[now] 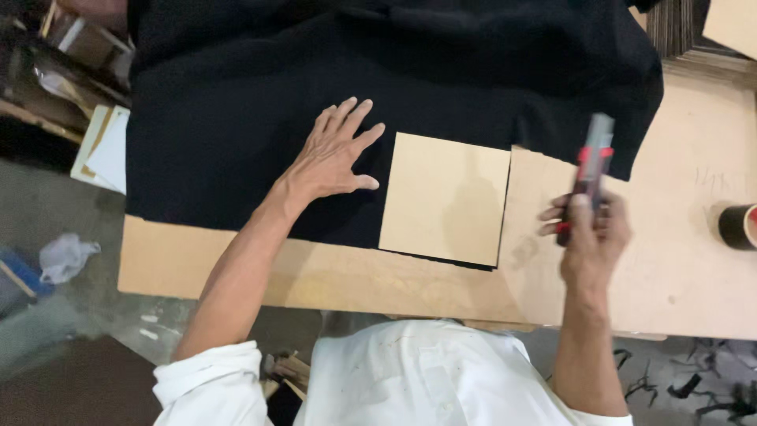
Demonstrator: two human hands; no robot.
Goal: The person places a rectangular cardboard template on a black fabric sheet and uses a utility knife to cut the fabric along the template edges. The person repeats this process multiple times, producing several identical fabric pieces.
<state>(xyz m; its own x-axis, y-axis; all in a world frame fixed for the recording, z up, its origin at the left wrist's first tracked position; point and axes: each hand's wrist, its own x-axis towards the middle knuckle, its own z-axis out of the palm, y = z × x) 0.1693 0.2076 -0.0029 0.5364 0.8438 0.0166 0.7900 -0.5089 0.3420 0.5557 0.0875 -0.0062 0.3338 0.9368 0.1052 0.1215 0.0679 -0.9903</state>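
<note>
A large black cloth (260,87) is spread over the wooden worktable (686,268). A tan square card (445,197) lies on the cloth's near right part. My left hand (335,154) rests flat on the cloth with fingers spread, just left of the card. My right hand (587,233) hovers over the bare table right of the card and grips a utility knife (593,173) with a grey and red body, held upright and blurred.
A dark roll of tape (737,226) sits at the table's right edge. Stacked boards (729,31) lie at the far right corner. White sheets (106,150) and clutter lie left of the table; scraps litter the floor (694,386).
</note>
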